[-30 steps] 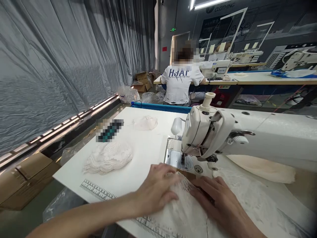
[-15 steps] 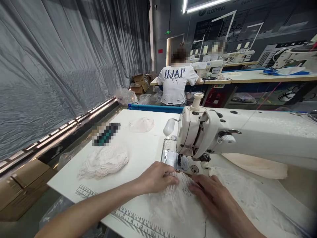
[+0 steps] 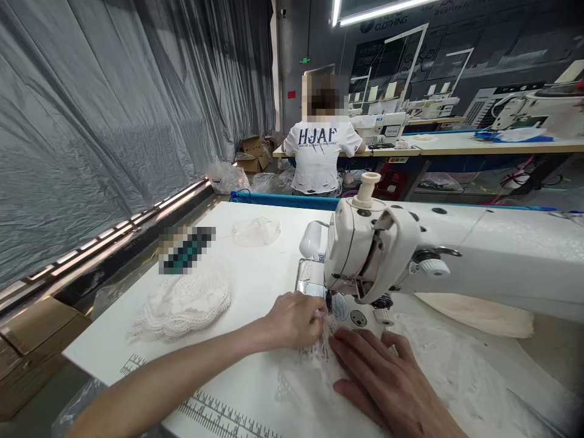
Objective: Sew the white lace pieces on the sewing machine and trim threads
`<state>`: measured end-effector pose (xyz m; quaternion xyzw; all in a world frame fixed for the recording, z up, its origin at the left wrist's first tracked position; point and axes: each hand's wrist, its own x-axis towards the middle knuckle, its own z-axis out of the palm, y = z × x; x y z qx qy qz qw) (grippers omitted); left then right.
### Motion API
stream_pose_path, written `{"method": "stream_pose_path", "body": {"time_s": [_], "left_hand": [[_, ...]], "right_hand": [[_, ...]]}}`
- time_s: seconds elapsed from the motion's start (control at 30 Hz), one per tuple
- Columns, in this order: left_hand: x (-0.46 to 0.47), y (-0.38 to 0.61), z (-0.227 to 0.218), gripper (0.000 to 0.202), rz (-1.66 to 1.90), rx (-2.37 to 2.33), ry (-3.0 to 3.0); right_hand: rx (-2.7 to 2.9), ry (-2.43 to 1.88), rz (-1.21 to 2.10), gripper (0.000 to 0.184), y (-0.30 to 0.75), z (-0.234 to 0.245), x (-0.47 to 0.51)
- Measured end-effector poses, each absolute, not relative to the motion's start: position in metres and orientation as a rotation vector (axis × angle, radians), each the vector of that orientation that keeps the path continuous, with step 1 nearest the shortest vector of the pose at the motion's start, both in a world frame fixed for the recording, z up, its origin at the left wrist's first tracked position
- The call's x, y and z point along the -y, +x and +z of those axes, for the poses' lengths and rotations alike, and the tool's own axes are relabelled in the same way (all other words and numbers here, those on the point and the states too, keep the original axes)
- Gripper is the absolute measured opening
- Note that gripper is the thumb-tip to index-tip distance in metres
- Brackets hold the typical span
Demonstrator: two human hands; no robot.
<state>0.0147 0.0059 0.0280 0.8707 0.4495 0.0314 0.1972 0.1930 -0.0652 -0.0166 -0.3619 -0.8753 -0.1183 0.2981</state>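
Observation:
White lace fabric (image 3: 303,380) lies gathered at the front of the white sewing machine (image 3: 506,249). My left hand (image 3: 294,319) is closed, pinching the upper edge of the lace just left of the presser foot (image 3: 328,300). Flat on the lace, with its fingers stretched out towards the foot, rests my right hand (image 3: 381,374). Its thumb sits apart from the fingers, lower on the cloth. The machine head and my hands hide where the lace meets the needle.
Left on the white table (image 3: 260,280) lies a stack of lace pieces (image 3: 185,307), with a small sheer piece (image 3: 256,232) behind it. More white lace (image 3: 460,359) and a beige cloth (image 3: 479,313) lie right. A person in a white shirt (image 3: 319,158) sits ahead.
My right hand has moved left and flattened over the lace, fingers now stretched out. My left hand keeps its pinch close to the presser foot. The view has shifted slightly.

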Motion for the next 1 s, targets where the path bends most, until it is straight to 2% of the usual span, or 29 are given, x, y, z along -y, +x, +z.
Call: {"method": "stream_pose_path", "body": {"time_s": [0.17, 0.33, 0.47, 0.6, 0.73, 0.93, 1.0], "left_hand": [[-0.005, 0.015, 0.020, 0.023, 0.200, -1.379, 2.686], [0.019, 0.000, 0.014, 0.016, 0.416, -0.879, 3.109], [0.011, 0.001, 0.004, 0.010, 0.406, -0.882, 3.209], [-0.020, 0.013, -0.003, 0.012, 0.428, -0.947, 3.260], [-0.037, 0.016, -0.002, 0.024, 0.385, -0.986, 3.233], [0.002, 0.009, 0.006, 0.019, 0.507, -0.891, 3.126], [0.017, 0.007, 0.011, 0.013, 0.504, -0.821, 3.078]], "right_hand": [[2.399, -0.976, -0.386, 0.033, 0.199, -0.013, 0.061], [2.432, -1.008, -0.381, 0.034, 0.200, -0.015, 0.061], [2.391, -1.062, -0.432, 0.039, 0.203, -0.017, 0.054], [2.427, -1.157, -0.485, 0.040, 0.210, -0.020, 0.036], [2.409, -1.149, -0.543, 0.039, 0.213, -0.021, 0.028], [2.453, -0.978, -0.093, 0.047, 0.208, -0.004, 0.050], [2.382, -0.951, -0.074, 0.047, 0.204, -0.002, 0.054]]}}
